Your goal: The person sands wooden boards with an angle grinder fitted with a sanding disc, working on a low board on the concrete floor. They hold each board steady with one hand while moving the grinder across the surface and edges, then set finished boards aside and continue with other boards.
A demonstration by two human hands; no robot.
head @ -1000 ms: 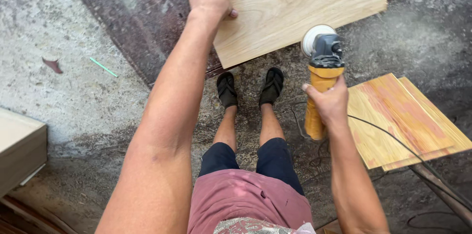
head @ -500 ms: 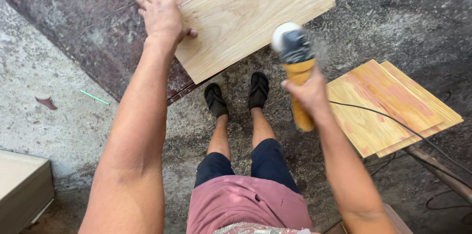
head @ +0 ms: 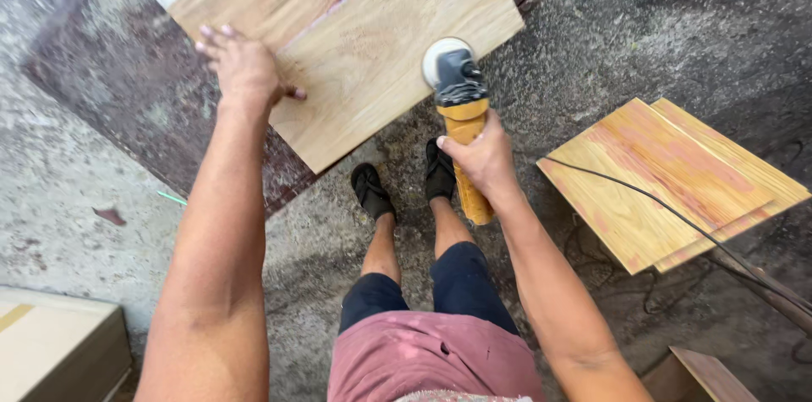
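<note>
The left hand [head: 245, 72] lies flat, fingers spread, on the wooden board [head: 372, 55]. The right hand [head: 484, 157] grips the yellow-handled sander [head: 457, 106], its disc at the board's near edge. Stacked boards [head: 668, 182] lie right, on the floor.

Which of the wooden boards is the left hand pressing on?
The left hand presses the pale board at top centre, where the sander sits. The reddish stacked boards at right lie untouched.

Bare arms, no sleeves; dusty pink shorts [head: 431, 355]; dark knee-length leggings [head: 461, 279]; 2 black sandals [head: 372, 191].
</note>
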